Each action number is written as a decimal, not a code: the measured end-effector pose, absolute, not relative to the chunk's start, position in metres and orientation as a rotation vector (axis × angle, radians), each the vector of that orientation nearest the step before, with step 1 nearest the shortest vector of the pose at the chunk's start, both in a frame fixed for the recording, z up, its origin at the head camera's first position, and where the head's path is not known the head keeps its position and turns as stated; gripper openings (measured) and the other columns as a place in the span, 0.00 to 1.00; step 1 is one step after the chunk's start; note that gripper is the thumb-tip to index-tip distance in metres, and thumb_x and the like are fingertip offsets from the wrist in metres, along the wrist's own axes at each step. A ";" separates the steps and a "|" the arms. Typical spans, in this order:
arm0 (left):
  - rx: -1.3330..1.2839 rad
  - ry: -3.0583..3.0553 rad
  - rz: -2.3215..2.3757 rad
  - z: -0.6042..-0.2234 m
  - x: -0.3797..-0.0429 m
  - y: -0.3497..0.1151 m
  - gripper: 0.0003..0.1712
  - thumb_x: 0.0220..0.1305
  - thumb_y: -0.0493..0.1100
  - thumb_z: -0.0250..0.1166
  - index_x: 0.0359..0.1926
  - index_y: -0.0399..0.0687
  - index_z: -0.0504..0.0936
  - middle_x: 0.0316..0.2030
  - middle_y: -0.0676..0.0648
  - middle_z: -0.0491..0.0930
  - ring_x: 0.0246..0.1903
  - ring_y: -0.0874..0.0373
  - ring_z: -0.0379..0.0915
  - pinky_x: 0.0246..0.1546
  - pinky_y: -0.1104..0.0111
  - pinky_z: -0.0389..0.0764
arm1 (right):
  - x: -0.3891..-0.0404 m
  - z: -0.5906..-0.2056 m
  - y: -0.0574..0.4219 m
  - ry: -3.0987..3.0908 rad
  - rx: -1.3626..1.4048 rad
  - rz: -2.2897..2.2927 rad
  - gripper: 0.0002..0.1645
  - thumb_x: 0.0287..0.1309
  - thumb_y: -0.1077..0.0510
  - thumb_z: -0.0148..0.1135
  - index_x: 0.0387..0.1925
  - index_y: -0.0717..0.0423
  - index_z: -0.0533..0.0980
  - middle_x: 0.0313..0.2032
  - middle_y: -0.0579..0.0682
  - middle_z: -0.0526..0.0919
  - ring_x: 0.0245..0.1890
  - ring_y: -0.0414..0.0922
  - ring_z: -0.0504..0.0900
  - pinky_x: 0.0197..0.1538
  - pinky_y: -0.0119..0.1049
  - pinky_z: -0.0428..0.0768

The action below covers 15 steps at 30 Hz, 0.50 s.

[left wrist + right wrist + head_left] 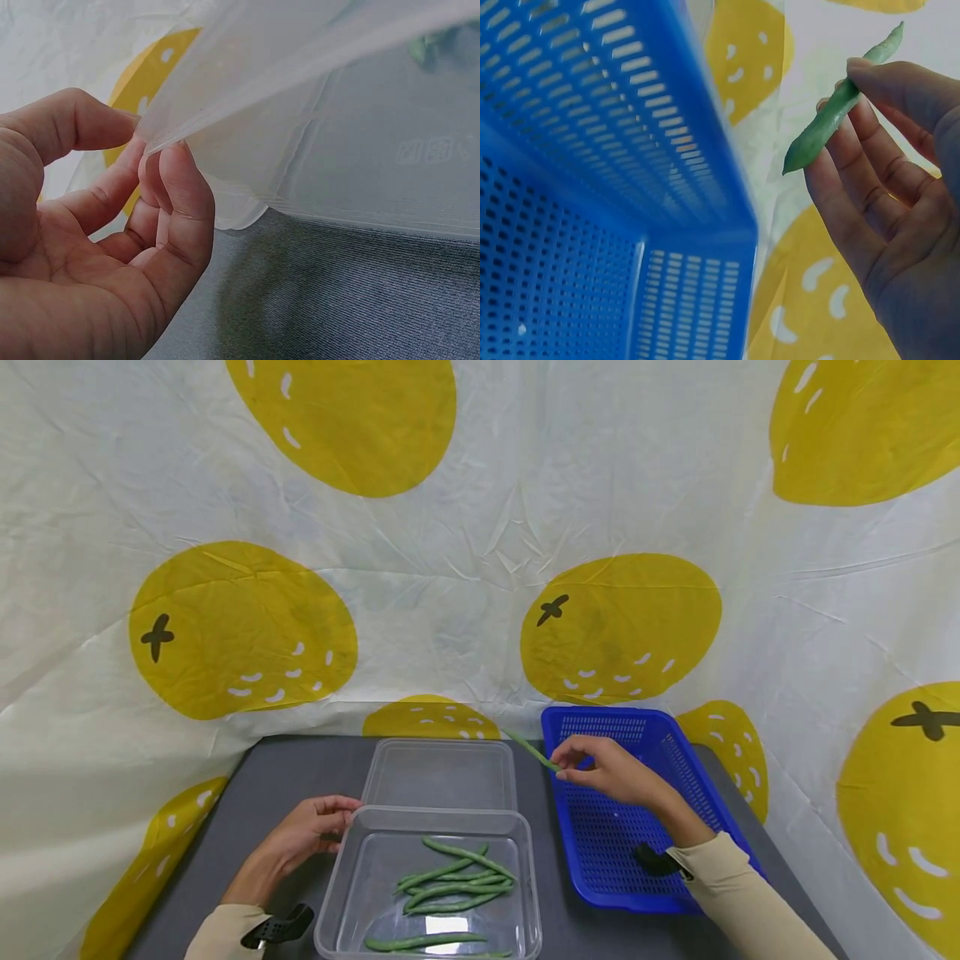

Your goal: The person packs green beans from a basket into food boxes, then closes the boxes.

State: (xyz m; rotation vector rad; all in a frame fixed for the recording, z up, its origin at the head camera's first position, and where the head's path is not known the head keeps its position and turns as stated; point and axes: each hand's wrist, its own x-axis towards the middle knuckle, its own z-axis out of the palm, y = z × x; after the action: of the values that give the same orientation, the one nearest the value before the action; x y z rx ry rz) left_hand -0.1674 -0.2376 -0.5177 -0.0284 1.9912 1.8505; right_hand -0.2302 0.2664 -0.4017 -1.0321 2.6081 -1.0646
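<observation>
Between thumb and fingertips my right hand (611, 770) pinches one green bean (531, 750), above the left rim of the blue plastic basket (622, 900). The right wrist view shows the bean (823, 129) slanting, both ends sticking out of the grip. My left hand (309, 833) pinches the rim at the far left corner of a clear plastic container (341, 893); the left wrist view shows thumb and fingers on either side of that rim (169, 135). Several green beans (457, 887) lie inside the container, most in a loose pile, others near its front wall.
Behind the container a clear lid (441, 772) lies flat on the dark grey table (300, 760). The slotted basket stands to the right, no beans visible inside. A white cloth with yellow fruit shapes (442, 627) hangs along the table's back and sides.
</observation>
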 end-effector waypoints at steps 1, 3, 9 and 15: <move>-0.028 1.991 1.851 -0.518 -0.167 -0.238 0.24 0.72 0.38 0.59 0.63 0.25 0.72 0.46 0.43 0.84 0.40 0.54 0.79 0.38 0.60 0.81 | -0.229 -0.401 0.264 2.594 -1.042 -1.070 0.11 0.65 0.57 0.67 0.48 0.51 0.81 0.40 0.42 0.84 0.40 0.39 0.81 0.43 0.35 0.81; -0.023 1.990 1.850 -0.518 -0.167 -0.238 0.24 0.72 0.38 0.59 0.63 0.25 0.72 0.46 0.43 0.84 0.40 0.54 0.79 0.38 0.60 0.81 | -0.227 -0.401 0.260 2.574 -1.059 -1.073 0.11 0.65 0.57 0.67 0.48 0.51 0.81 0.39 0.42 0.84 0.40 0.40 0.81 0.43 0.36 0.81; -0.032 1.988 1.850 -0.517 -0.167 -0.237 0.24 0.72 0.38 0.59 0.63 0.26 0.72 0.46 0.43 0.84 0.40 0.53 0.80 0.38 0.59 0.81 | -0.223 -0.399 0.249 2.529 -1.093 -1.072 0.11 0.65 0.57 0.68 0.48 0.50 0.81 0.40 0.41 0.84 0.40 0.39 0.82 0.41 0.36 0.81; -0.042 1.994 1.845 -0.514 -0.165 -0.236 0.24 0.72 0.38 0.59 0.63 0.26 0.72 0.46 0.43 0.84 0.40 0.53 0.80 0.38 0.60 0.81 | -0.219 -0.399 0.238 2.462 -1.145 -1.089 0.11 0.67 0.58 0.66 0.49 0.51 0.81 0.41 0.43 0.84 0.40 0.40 0.82 0.43 0.36 0.82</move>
State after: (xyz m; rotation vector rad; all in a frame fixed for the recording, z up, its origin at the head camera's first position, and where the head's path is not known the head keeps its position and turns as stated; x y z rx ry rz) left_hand -0.1653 -0.2362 -0.5143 -0.0419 1.9939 1.8450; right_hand -0.2191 0.2384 -0.3987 -1.1452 2.4620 -1.0886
